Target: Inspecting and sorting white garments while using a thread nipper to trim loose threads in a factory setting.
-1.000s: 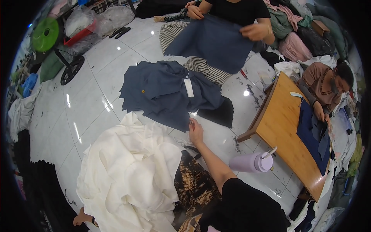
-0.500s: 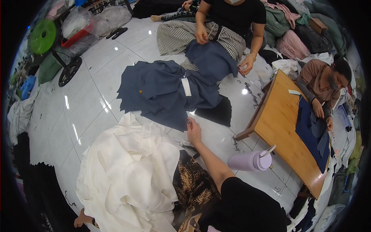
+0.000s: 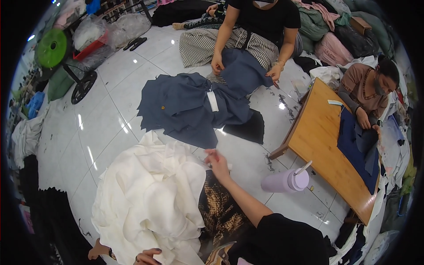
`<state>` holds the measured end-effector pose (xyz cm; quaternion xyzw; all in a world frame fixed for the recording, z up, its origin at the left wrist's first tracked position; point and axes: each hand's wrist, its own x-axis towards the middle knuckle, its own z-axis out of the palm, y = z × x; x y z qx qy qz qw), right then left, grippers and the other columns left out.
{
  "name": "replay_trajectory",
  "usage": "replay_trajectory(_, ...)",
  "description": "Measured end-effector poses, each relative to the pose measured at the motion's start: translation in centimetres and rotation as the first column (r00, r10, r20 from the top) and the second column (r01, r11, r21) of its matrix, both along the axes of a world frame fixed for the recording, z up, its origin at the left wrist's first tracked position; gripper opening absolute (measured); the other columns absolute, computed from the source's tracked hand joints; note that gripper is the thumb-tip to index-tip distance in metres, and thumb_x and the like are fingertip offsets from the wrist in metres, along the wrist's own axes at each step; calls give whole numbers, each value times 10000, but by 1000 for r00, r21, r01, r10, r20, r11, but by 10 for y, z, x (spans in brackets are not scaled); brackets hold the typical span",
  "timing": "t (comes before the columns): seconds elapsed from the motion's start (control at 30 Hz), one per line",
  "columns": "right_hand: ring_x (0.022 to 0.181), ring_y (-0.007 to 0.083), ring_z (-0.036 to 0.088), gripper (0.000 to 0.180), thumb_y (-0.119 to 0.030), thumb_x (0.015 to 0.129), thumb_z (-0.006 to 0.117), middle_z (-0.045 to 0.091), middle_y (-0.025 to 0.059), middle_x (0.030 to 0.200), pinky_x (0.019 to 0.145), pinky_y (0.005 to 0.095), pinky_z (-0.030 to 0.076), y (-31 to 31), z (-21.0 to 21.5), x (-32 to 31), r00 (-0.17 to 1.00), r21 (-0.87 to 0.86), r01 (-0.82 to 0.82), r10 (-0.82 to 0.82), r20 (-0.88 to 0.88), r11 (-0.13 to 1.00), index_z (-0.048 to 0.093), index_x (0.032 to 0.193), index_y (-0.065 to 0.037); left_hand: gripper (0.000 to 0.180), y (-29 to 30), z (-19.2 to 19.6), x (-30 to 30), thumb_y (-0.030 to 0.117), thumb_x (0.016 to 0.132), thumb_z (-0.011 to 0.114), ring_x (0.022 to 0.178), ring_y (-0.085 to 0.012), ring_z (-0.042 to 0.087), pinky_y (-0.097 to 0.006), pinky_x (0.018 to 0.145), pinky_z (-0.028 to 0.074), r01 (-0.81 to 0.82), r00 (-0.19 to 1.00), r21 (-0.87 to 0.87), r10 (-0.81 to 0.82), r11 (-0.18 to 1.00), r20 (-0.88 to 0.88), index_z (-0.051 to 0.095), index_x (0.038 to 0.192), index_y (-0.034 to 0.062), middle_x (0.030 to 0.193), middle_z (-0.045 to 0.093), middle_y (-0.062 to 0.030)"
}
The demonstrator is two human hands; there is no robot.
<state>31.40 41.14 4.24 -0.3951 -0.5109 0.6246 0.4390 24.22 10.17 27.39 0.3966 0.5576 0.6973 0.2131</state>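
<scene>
A large heap of white fabric [image 3: 150, 190] lies across my lap and the floor in front of me. At its lower edge my left hand [image 3: 148, 257] shows only in part, its bent fingers closed on the white fabric. My right hand [image 3: 217, 162] is over the right upper edge of the heap, beside the patterned brown-and-black cloth [image 3: 223, 210] on my leg. Its fingers are bent and blurred, and whether they hold anything is unclear. Just beyond lie stacked dark blue-grey fabric pieces [image 3: 181, 104] with a white tag [image 3: 213, 101]. A black piece [image 3: 247, 128] is partly under them.
A lilac bottle [image 3: 282, 181] stands right of my forearm, near a low wooden table [image 3: 322, 141]. One co-worker [image 3: 265, 26] opposite holds a blue-grey piece; another [image 3: 366, 92] handles navy cloth at the table. A green fan [image 3: 52, 47] stands far left.
My right hand has drawn back from the blue-grey pieces toward the white heap. My left hand has come into view at the lower edge. The co-worker opposite has shifted the held piece.
</scene>
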Motion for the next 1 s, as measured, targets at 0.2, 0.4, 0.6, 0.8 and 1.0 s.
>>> replay_trajectory(0.2,788,242,560,226,-66,784,513,556,92,868,704,313,445,-23,37,3,865,513,-387,109,490,766,571,1002,-69,269,15,-31,9,263,667,733,984,-289,512,-494,898,342,35,990,-265,2,964,139,548,664,68,924,554,-80)
replay_trajectory(0.4,859,330,552,249,-100,762,536,566,139,926,729,390,447,-26,39,1,827,487,-461,159,540,742,557,1006,-56,428,65,-92,38,222,765,642,1147,-297,415,-390,969,318,208,927,-569,-346,796,-145,505,1146,81,1160,477,-151)
replay_trajectory(0.6,862,325,553,239,-107,777,535,576,143,918,730,379,447,-27,37,1,833,437,-433,164,529,789,556,1007,-45,457,86,-160,83,234,686,723,1195,-364,330,-456,954,289,-150,758,-527,-245,836,-604,543,1097,147,1215,401,-137)
replay_trajectory(0.8,873,294,564,282,-98,780,515,578,136,964,754,335,444,-23,40,4,813,408,-461,191,550,788,559,1054,-45,476,81,-188,83,241,701,680,1207,-355,326,-460,954,269,-161,747,-465,-200,871,-634,541,1153,184,1258,386,-116)
replay_trajectory(1.0,877,298,566,290,-98,780,512,580,145,972,765,333,442,-24,38,2,812,378,-463,212,544,802,553,1061,-39,554,79,-187,83,242,697,677,1203,-350,339,-455,955,273,-175,749,-458,-184,872,-637,499,1205,112,1255,404,-118)
